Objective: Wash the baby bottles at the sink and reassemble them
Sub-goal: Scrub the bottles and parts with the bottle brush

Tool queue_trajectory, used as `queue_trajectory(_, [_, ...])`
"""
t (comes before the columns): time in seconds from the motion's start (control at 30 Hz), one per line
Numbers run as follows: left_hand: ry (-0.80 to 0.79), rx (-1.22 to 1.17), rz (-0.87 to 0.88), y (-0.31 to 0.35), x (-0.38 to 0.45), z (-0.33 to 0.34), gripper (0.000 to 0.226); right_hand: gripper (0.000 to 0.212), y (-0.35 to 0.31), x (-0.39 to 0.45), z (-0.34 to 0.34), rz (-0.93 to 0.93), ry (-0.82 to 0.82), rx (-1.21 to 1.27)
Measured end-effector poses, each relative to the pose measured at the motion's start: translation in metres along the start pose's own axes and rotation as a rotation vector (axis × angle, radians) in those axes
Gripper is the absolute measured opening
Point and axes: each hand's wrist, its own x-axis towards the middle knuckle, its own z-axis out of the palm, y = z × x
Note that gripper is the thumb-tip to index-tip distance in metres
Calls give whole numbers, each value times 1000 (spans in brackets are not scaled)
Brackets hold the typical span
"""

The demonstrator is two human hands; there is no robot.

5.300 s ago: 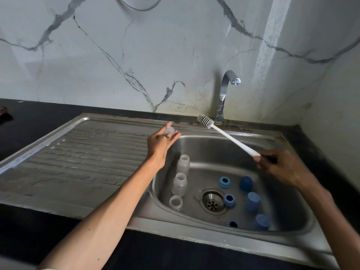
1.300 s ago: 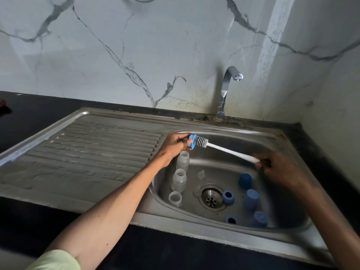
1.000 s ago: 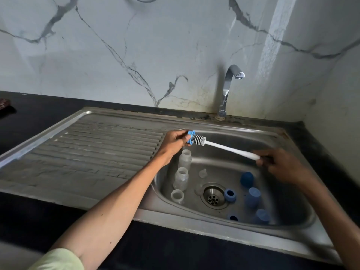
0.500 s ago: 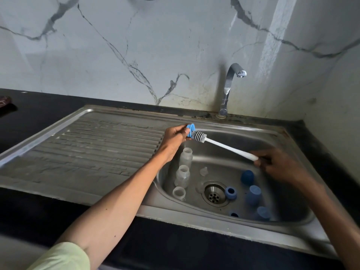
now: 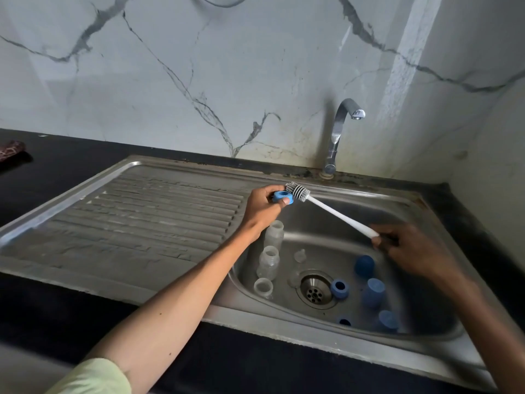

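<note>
My left hand (image 5: 262,207) pinches a blue bottle ring (image 5: 281,197) above the basin's left rim. My right hand (image 5: 409,250) grips the white handle of a bottle brush (image 5: 335,213); its bristle head (image 5: 297,191) lies against the ring's far edge. Down in the steel sink basin (image 5: 369,211), three clear bottles (image 5: 268,261) stand in a row along the left wall. A clear teat (image 5: 300,255) sits near the drain (image 5: 314,288). Another blue ring (image 5: 339,288) and several blue caps (image 5: 372,291) lie to the right of the drain.
A curved chrome tap (image 5: 338,132) rises behind the basin; no water shows at its spout. The ribbed draining board (image 5: 142,223) stretches to the left. A black counter (image 5: 56,163) surrounds the sink, with a patterned cloth (image 5: 10,149) at its far left edge. A marble wall stands behind.
Earlier my left hand held a clear teat; that teat is now in the basin and the hand holds a blue ring. The brush head has shifted from the ring's opening to its far edge.
</note>
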Motion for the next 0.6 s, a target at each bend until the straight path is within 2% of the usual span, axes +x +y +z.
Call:
queue_trajectory(0.17, [114,-71,63,2,3,-4,35,38,-6,-3,-2,-33,-3,34])
queue_trajectory(0.37, [87,-165,56,4,-3,5,44,29,-12,-3,9,-46,26,79])
queue_trajectory(0.5, [128,-327,-26,5,6,-5,51,33,-12,-5,5,-57,-10,128])
queue_trajectory(0.6, [54,-402,-63,7,6,-5,52,29,-14,-7,5,-57,-4,140])
